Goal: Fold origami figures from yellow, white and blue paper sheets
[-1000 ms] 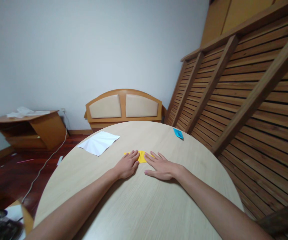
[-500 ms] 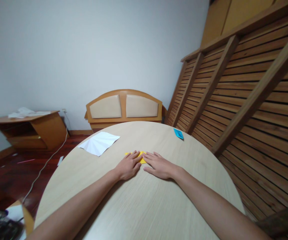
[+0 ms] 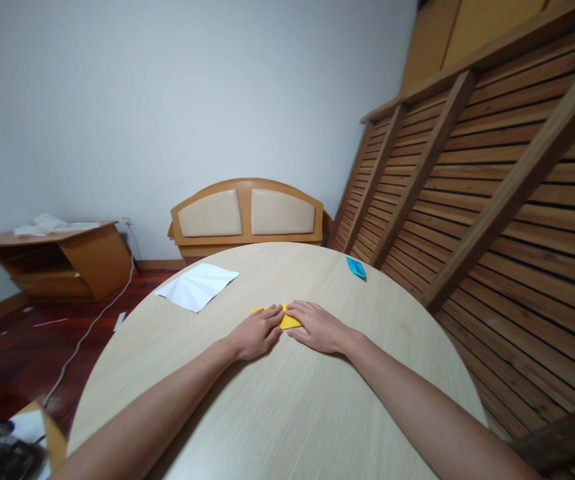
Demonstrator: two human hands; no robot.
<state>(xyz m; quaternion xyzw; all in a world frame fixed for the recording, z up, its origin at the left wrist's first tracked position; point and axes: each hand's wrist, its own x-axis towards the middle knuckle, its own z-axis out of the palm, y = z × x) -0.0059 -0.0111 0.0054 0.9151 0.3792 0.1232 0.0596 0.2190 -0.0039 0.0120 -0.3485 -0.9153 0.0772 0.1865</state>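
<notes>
A small piece of folded yellow paper (image 3: 290,322) lies on the round wooden table (image 3: 287,400), partly covered by both hands. My left hand (image 3: 256,331) rests flat over its left part, fingers stretched out. From the other side, my right hand (image 3: 320,327) lies on the paper's right part with its fingers extended and the thumb apart. The fingertips of the two hands nearly meet at the middle of the paper. How the paper is folded beneath them is hidden.
A creased white sheet (image 3: 200,287) lies at the table's far left. Near the far right edge is a small blue packet-like piece (image 3: 356,267). A slatted wooden frame (image 3: 447,180) leans along the right side, and a headboard (image 3: 246,240) stands beyond the table.
My right hand's fingers have shifted slightly over the yellow paper, and more of its middle shows between the hands. My left hand stays almost in place.
</notes>
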